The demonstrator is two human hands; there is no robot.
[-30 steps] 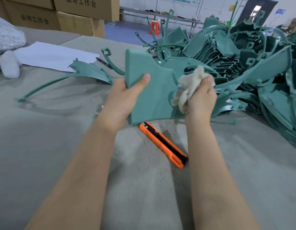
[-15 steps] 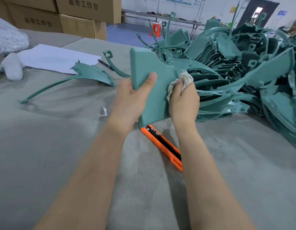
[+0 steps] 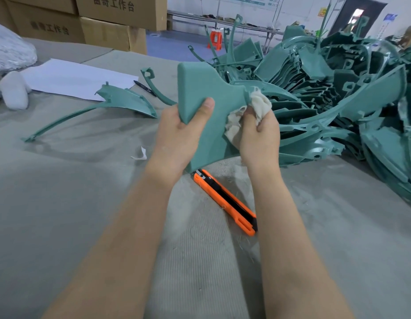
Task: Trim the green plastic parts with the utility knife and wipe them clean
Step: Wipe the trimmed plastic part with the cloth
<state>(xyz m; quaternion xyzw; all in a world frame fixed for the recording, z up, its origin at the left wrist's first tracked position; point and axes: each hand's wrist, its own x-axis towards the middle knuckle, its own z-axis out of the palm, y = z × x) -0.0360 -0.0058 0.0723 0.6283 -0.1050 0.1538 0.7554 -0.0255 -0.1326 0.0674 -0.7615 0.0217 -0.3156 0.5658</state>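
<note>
Across the grey worktop (image 3: 61, 215), beyond and to the right of the orange utility knife (image 3: 224, 203), sprawls a pile of green parts (image 3: 338, 100). Just above the knife one green plastic part (image 3: 206, 88) is held up, the left hand (image 3: 177, 137) with its grip curled round the left edge. The right hand (image 3: 259, 141) pinches a cream rag (image 3: 259, 104) against the part's right notch.

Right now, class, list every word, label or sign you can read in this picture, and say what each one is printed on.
"曲奇工作台": printed on the upper cardboard box.
"曲奇工作台": seemingly the same print on the lower cardboard box, though it is blurred.
Wall poster, yellow sign and blue sign: too small to read.
Utility knife: no readable text.
</note>
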